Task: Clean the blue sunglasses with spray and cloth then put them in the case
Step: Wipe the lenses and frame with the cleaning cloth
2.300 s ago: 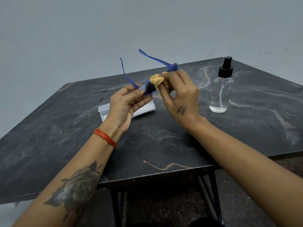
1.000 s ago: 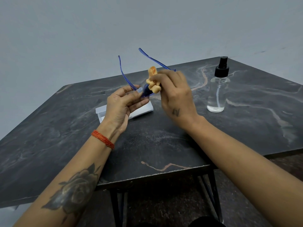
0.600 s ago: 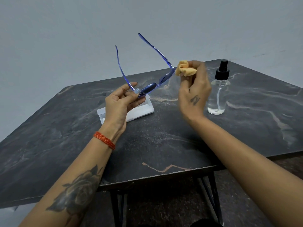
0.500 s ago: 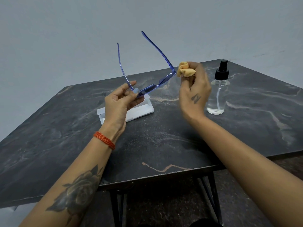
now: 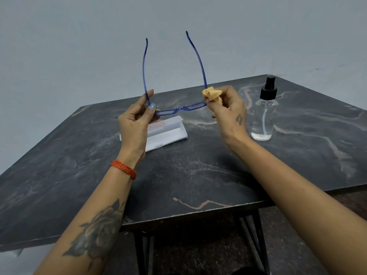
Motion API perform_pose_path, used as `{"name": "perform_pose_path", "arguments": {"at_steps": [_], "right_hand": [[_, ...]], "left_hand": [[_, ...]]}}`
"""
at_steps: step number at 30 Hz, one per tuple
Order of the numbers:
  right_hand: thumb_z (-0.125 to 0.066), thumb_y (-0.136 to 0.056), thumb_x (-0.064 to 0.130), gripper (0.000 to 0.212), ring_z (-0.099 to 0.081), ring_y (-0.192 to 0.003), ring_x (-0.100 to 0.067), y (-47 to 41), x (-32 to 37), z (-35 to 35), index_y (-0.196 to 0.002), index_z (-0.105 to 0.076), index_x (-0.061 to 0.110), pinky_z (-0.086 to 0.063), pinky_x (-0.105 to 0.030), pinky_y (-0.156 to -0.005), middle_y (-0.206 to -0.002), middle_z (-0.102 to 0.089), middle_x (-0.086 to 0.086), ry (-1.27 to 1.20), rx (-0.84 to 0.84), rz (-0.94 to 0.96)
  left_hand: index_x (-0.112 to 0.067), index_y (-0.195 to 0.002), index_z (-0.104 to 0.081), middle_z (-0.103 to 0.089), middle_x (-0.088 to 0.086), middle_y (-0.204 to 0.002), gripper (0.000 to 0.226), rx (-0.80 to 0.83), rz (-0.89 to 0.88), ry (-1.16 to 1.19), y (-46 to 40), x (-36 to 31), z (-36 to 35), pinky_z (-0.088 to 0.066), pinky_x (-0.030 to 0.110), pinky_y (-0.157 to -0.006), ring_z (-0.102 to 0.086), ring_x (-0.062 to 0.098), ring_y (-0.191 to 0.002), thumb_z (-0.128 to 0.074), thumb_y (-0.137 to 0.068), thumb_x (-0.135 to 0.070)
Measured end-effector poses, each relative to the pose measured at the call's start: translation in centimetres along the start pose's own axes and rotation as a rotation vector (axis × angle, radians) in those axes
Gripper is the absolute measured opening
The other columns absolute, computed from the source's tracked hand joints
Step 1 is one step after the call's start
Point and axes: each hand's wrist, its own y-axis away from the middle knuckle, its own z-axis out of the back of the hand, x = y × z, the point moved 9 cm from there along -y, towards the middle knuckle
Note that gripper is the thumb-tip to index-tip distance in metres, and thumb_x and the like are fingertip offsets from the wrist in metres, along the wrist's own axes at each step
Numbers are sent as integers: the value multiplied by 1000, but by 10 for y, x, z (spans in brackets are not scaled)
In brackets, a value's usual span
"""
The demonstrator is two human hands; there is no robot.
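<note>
The blue sunglasses point(image 5: 179, 109) are held level above the table, both temple arms open and pointing up and away from me. My left hand point(image 5: 137, 121) pinches the left corner of the frame. My right hand point(image 5: 228, 108) grips a bunched yellow cloth point(image 5: 211, 94) and also pinches the right corner of the frame. A white case point(image 5: 166, 133) lies open on the table just below the glasses, partly behind my left hand. A clear spray bottle point(image 5: 264, 118) with a black pump stands upright to the right of my right hand.
The dark marble table point(image 5: 198, 175) has its front edge close to me and its black metal legs point(image 5: 256, 241) show beneath. A plain grey wall rises behind the table.
The wiping of the lens stopped and the cloth came off it. The glasses turned level, temple arms swinging upright. My right hand moved to the frame's right corner, cloth still in it.
</note>
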Motion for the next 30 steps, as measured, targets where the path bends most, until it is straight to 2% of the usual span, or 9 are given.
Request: {"name": "perform_pose_path", "arguments": {"at_steps": [4,8,10,13,15,19,24,30], "right_hand": [[-66,-85,19,19,-58,-85,-12,-2,-6,-3,-103,-60,19,-53,-43,-81,-92,-65,-1,30,20,-17],[-65,-86,19,13,-55,-75,-9,-4,-10,-5,-100,-65,17,-54,-43,-78,-79,-61,7,51,26,-24],[-66,-86,18,11,-56,-76,-11,-5,-14,-4,-96,-63,21,-53,-41,-78,-80,-62,9,8,8,-44],[-66,-85,20,13,-57,-75,-12,-6,-20,-4,-97,-61,23,-51,-35,-74,-82,-62,9,-53,-3,-81],[-66,-86,19,15,-56,-69,-10,-6,-22,-6,-100,-62,21,-50,-33,-70,-82,-63,7,-75,3,-87],[-67,-86,19,16,-54,-65,-8,-6,-23,-7,-101,-63,19,-51,-33,-67,-80,-63,6,-104,4,-81],[-65,-87,18,21,-54,-63,-7,-5,-21,-11,-107,-63,12,-48,-17,-58,-78,-62,4,-116,32,-61],[-66,-86,16,21,-56,-68,-6,-3,-18,-16,-107,-63,12,-48,-18,-59,-79,-63,1,-140,78,-38]], "left_hand": [[-14,-117,-60,-70,-11,-79,33,-16,50,91,0,6,2,-56,25,-77,-64,4,-72,-60,-87,-1],[-8,-106,-65,-71,-5,-79,18,-37,179,319,1,16,0,-55,25,-76,-65,9,-75,-55,-91,-8],[-6,-107,-63,-70,1,-84,24,-15,249,435,2,23,-4,-55,26,-79,-66,14,-82,-45,-92,-1],[-5,-111,-59,-69,3,-93,50,22,310,509,4,29,-12,-55,26,-81,-67,12,-90,-31,-80,23],[-5,-110,-59,-68,1,-95,53,28,320,521,5,31,-16,-55,25,-80,-67,9,-89,-33,-77,28],[-3,-118,-56,-67,0,-99,50,-6,295,498,6,27,-15,-55,23,-81,-67,7,-91,-47,-78,25],[-8,-114,-58,-67,0,-101,50,-45,218,416,4,18,-10,-54,19,-75,-68,6,-88,-51,-76,24],[-8,-115,-57,-75,-5,-88,47,29,224,366,8,20,-22,-55,28,-86,-66,12,-99,-60,-74,16]]}}
